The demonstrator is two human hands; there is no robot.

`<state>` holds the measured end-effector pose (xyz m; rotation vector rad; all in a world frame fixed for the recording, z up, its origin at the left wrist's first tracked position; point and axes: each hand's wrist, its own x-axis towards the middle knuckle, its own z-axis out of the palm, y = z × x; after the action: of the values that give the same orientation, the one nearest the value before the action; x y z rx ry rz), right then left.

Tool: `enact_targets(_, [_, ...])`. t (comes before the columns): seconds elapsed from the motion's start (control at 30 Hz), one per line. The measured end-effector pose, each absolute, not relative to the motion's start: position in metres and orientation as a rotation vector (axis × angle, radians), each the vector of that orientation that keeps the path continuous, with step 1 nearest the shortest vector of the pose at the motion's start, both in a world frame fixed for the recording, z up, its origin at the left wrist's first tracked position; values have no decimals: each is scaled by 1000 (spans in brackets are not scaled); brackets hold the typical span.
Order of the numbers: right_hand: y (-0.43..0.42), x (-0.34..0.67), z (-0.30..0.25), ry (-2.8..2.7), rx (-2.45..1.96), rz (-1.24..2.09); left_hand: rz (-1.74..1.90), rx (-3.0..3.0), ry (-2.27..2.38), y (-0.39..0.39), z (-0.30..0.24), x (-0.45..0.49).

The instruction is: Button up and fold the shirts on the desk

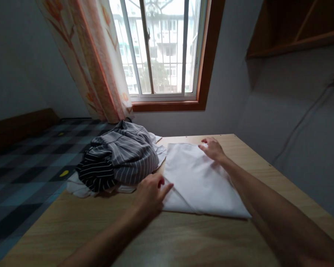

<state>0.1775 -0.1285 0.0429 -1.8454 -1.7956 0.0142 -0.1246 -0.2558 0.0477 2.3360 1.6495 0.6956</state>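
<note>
A folded white cloth [200,178], probably a garment, lies flat on the wooden table [161,241], with a diagonal fold line near its left corner. My left hand [151,193] is at its left edge, thumb stretched over the cloth and the other fingers partly curled; thumb and forefinger are apart. Over the far right edge of the cloth is my right hand [213,148], its fingers spread and bent slightly, with nothing gripped. Whether its fingertips press on the fabric is hard to see.
Left of the cloth sits a heap of striped grey and black clothes [128,152], with white garments [158,150] under and behind it. A bed with a checked cover [30,178] borders the table's left side. Beyond are a curtain [94,59], a window [161,48] and a wall shelf [295,44].
</note>
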Motion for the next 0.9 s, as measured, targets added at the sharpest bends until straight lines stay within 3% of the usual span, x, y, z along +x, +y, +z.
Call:
enact_targets(0.1, [-112, 131, 45, -2001, -1691, 64, 545, 2346, 1726, -289, 44, -139])
enact_targets(0.27, [-96, 85, 26, -2114, -1803, 124, 527, 2126, 1689, -286, 32, -139])
enact_targets(0.47, [-87, 86, 10, -2083, -1847, 51, 693, 2050, 1494, -283, 24, -140])
enact_targets(0.9, [-69, 95, 11, -2100, -1724, 17, 613, 2146, 1408, -293, 30, -142])
